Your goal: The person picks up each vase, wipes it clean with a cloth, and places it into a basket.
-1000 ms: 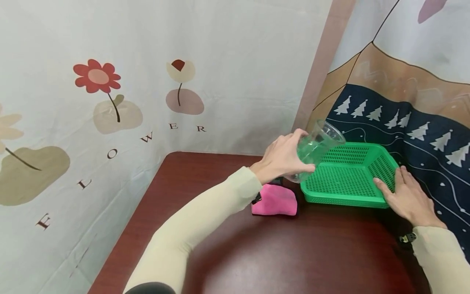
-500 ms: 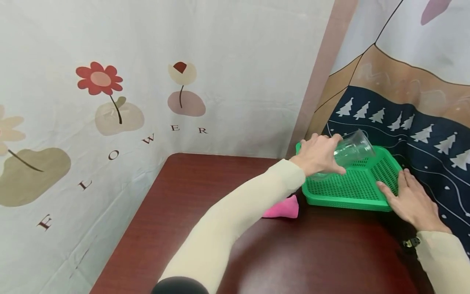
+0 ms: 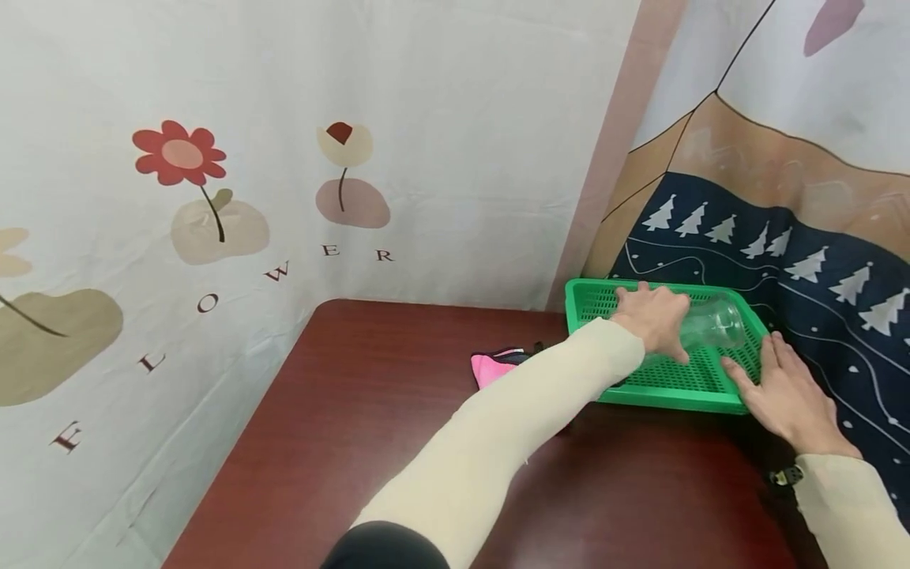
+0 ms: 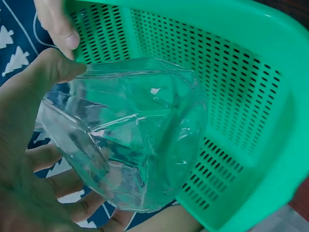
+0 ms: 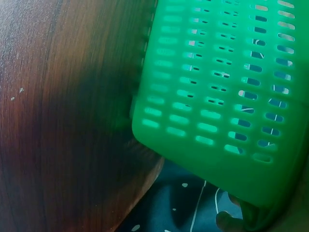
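In the head view, my left hand (image 3: 654, 316) grips a clear cup (image 3: 718, 322) that lies on its side within the green basket (image 3: 668, 399). The left wrist view shows thumb and fingers curled round the cup (image 4: 130, 135), its faceted base toward the camera. My right hand (image 3: 796, 399) holds the basket's right rim, thumb on the inner side and fingers along the outside. From the right wrist, the slotted basket wall (image 5: 212, 169) fills much of the view, with fingertips (image 5: 229, 221) showing past its lower edge.
A pink pouch with black trim (image 3: 490, 367) lies on the brown table (image 3: 412, 356), partly hidden behind the left sleeve. Hanging cloth with flowers (image 3: 462, 158) stands behind the table, and dark blue tree-patterned cloth (image 3: 810, 300) borders the basket on the right.
My left hand has carried the cup rightward and down from above the pouch into the basket, tipping it onto its side. The right hand stays at the basket rim.
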Tool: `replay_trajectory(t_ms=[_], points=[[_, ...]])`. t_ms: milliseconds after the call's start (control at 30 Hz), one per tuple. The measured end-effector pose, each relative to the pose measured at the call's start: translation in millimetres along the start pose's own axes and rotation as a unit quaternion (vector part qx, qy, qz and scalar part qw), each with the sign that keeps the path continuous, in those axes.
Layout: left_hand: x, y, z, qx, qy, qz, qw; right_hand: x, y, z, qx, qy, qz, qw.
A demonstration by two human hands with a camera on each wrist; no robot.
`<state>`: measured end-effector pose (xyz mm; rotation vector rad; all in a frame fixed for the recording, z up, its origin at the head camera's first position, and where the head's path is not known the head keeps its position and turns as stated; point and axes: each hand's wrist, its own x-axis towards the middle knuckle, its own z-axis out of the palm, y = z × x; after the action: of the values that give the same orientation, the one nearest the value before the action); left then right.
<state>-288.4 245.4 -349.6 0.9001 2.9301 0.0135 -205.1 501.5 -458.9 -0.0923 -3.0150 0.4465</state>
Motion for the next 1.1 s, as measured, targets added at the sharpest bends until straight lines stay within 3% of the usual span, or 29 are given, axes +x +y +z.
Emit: replay_trajectory(t_ms=[167,333,800,1100], points=[[3.6,7.6,6.9,0.008,-0.029,-0.017,0.9994,-0.1,-5.2,4.9,0.003,0.005,-0.009,0.9999],[5.8,5.9,10.4,0.006,-0.045,-0.020,0.9988,2.1,-10.2,5.1,0.004,0.010,-0.017,0.9998],[-8.1,-1.5,4.3,0.031,-0.115,0.022,0.9927,1.5,-8.1,5.9,0.010,0.016,-0.019,0.9996],[-6.3,-8.4,7.4,0.035,-0.139,0.030,0.9892,-2.1,3.0,5.1,0.006,0.018,-0.008,0.9998]])
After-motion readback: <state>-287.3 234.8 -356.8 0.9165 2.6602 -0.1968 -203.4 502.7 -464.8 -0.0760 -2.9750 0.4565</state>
